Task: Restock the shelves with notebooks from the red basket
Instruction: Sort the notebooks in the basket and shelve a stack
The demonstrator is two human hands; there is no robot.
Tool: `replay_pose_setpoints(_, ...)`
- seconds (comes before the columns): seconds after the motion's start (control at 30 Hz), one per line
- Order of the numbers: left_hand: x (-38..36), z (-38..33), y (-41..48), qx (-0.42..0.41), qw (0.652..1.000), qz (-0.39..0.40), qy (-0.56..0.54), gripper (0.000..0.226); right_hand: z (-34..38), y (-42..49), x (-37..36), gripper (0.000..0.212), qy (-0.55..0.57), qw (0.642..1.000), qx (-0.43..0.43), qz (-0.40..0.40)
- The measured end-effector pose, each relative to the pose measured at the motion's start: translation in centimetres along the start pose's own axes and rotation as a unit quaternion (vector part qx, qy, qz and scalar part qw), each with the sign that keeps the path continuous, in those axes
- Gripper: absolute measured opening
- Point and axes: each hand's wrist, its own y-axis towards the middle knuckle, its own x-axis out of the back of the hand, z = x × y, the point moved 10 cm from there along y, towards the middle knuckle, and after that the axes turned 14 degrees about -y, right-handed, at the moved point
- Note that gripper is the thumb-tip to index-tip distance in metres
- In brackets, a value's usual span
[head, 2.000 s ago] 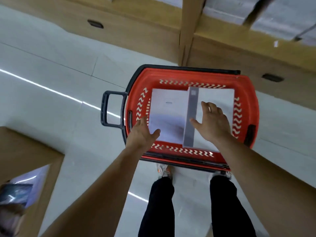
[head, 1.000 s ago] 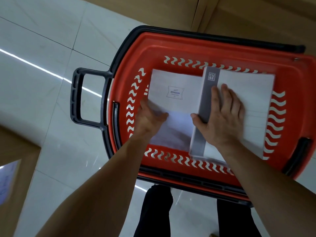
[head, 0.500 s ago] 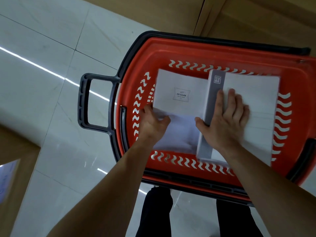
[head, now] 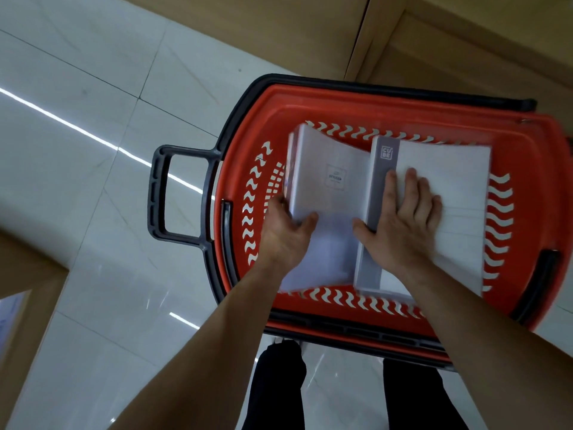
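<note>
A: Status of the notebooks?

B: Both stacks are sitting in the red basket [head: 387, 116]. My left hand [head: 286, 231] is pinching the left stack [head: 328, 193], thumb on top, tilting its outer edge upward. My right hand [head: 406, 215] is lying flat and open on the right stack [head: 449, 187]

A: Progress?

B: I am judging it early: nothing is reaching the wooden shelving [head: 310, 35] yet
</note>
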Motion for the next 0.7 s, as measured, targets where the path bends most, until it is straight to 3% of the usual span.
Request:
replay_pose_setpoints(0.13, 1.1, -3.4, -2.6, -0.044, 0.999, 0.005, 0.026, 0.059, -0.4, -0.2, 0.2, 0.104, 0.020, 0.998, 0.018, 0.057)
replay_pose_setpoints(0.3, 7.0, -7.9, -8.3, -0.064, 0.998, -0.004, 0.017, 0.053, 0.6, -3.3, 6.0, 0.100, 0.190, 0.977, 0.015, 0.098)
replay_pose_setpoints(0.37, 11.0, -9.4, -10.9, -0.060, 0.997, -0.037, -0.022, 0.053, 4.1, -6.2, 7.8, 0.098, 0.302, 0.943, 0.039, 0.136)
replay_pose_setpoints(0.47, 16.0, -9.6, -13.3, -0.040, 0.993, -0.075, -0.076, 0.042, 9.9, -9.6, 9.3, 0.098, 0.464, 0.864, 0.032, 0.195)
replay_pose_setpoints(0.57, 19.9, -6.8, -13.4, -0.007, 0.986, -0.117, -0.115, 0.037, 14.9, -10.3, 9.1, 0.065, 0.555, 0.799, 0.005, 0.231)
replay_pose_setpoints(0.7, 21.8, -2.4, -12.1, 0.021, 0.981, -0.132, -0.140, 0.037, 17.4, -10.6, 6.2, 0.073, 0.552, 0.802, 0.007, 0.227)
